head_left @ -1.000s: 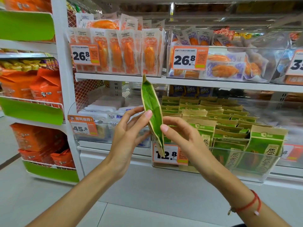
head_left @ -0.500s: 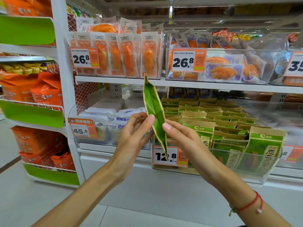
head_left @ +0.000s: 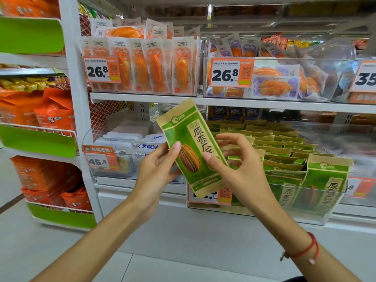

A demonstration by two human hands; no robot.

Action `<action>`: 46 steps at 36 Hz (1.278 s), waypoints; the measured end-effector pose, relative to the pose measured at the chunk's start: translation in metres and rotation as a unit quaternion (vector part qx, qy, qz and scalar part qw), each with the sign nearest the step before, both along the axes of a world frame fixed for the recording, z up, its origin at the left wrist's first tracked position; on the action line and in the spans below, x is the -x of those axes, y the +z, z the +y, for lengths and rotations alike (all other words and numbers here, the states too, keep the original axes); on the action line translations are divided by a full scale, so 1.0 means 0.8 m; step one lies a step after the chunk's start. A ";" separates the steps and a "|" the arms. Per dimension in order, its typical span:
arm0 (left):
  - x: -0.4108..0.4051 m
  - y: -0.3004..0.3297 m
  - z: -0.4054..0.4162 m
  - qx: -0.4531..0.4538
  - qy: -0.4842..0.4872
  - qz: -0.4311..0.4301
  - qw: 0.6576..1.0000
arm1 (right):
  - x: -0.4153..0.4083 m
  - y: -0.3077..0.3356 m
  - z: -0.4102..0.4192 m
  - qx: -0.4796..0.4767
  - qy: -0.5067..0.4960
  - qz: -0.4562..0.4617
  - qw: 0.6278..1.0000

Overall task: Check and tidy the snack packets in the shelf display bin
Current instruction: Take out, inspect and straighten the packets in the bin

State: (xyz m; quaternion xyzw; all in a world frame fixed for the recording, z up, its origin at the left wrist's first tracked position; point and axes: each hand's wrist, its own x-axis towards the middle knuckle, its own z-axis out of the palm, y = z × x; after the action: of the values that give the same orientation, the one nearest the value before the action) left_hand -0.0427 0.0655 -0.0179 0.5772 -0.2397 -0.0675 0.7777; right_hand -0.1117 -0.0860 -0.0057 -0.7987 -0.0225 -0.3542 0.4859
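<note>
A green and tan snack packet [head_left: 193, 145] with a sunflower seed picture faces me, tilted with its top to the left, in front of the shelf. My left hand [head_left: 157, 169] pinches its left edge with thumb on the front. My right hand [head_left: 238, 161] pinches its right edge, thumb on the front and fingers curled behind. Behind and to the right stands the clear display bin [head_left: 305, 212] with several rows of the same green packets [head_left: 284, 151] standing upright.
A clear bin of white packets [head_left: 122, 143] with a 45.8 price tag sits to the left. The shelf above holds orange packets [head_left: 142, 64] and a clear bin [head_left: 284, 78] with 26.8 tags. A side rack [head_left: 40, 139] holds orange bags. An orange price tag [head_left: 211, 194] hangs on the bin's front.
The packet was edge-on to me between both hands; it has been turned so its printed front now faces me. Both hands stay on it.
</note>
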 end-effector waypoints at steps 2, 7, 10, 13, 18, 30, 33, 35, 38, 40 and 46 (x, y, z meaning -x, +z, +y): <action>0.000 0.000 0.000 -0.009 -0.001 0.001 1.000 | 0.001 0.003 0.001 -0.038 0.033 0.015 0.999; 0.002 -0.003 -0.001 -0.058 0.053 -0.020 0.997 | 0.003 0.000 0.006 0.027 0.021 -0.011 0.999; 0.005 0.000 0.000 -0.079 0.089 -0.066 0.991 | 0.003 -0.005 0.008 0.119 -0.023 -0.032 0.992; 0.012 0.008 -0.002 -0.076 0.074 -0.076 0.991 | 0.002 -0.008 0.009 0.154 -0.033 -0.040 0.987; 0.003 0.007 0.003 -0.108 0.055 -0.043 0.992 | 0.006 -0.008 0.014 0.136 0.025 0.003 0.990; -0.004 0.004 0.011 -0.135 -0.067 -0.044 0.988 | 0.008 0.010 0.013 -0.090 0.120 0.009 0.989; -0.004 0.002 0.011 -0.141 -0.068 -0.045 0.987 | 0.007 0.008 0.012 -0.089 0.119 0.004 0.989; -0.005 0.000 0.010 -0.142 -0.057 -0.044 0.987 | 0.007 0.006 0.012 -0.083 0.119 0.007 0.989; -0.005 -0.003 0.007 -0.145 -0.052 -0.033 0.988 | 0.009 0.006 0.012 -0.096 0.130 0.017 0.987; -0.005 -0.004 0.005 -0.147 -0.052 -0.028 0.987 | 0.009 0.007 0.010 -0.106 0.138 0.026 0.984; -0.004 -0.001 0.005 -0.129 -0.025 -0.015 0.991 | 0.006 0.005 0.008 -0.072 0.140 0.043 0.987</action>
State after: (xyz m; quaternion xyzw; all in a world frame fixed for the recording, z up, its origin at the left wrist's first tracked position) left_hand -0.0392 0.0694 -0.0189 0.6674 -0.2552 -0.1084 0.6911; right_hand -0.1165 -0.0796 -0.0018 -0.7649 -0.0879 -0.2485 0.5877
